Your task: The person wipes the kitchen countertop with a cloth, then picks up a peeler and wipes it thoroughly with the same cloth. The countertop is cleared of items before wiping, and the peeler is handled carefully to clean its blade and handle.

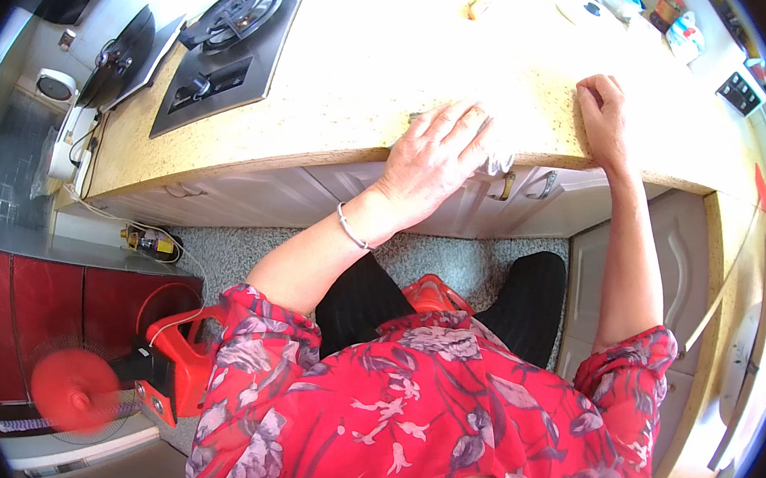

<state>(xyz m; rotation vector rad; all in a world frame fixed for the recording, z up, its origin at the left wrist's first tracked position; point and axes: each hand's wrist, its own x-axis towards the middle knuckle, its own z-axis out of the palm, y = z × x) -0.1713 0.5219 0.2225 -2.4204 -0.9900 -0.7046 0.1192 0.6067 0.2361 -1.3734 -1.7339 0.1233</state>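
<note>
My left hand (439, 138), with a silver bracelet on its wrist, lies palm down at the front edge of the speckled countertop (339, 116). Under it is a crumpled greyish cloth (500, 159), part of which hangs over the edge; most of the cloth is hidden by the fingers. To the right, my right hand (602, 118) rests on the same countertop in a loose fist. Nothing shows in it, though the inside of the curled fingers is in shadow.
A gas hob (236, 42) is set in the counter at left, with a black pan lid (122, 56) behind it. White cabinet doors (257, 190) run below. A red fan (79, 390) stands at lower left. A small light-brown item (478, 8) lies farther back.
</note>
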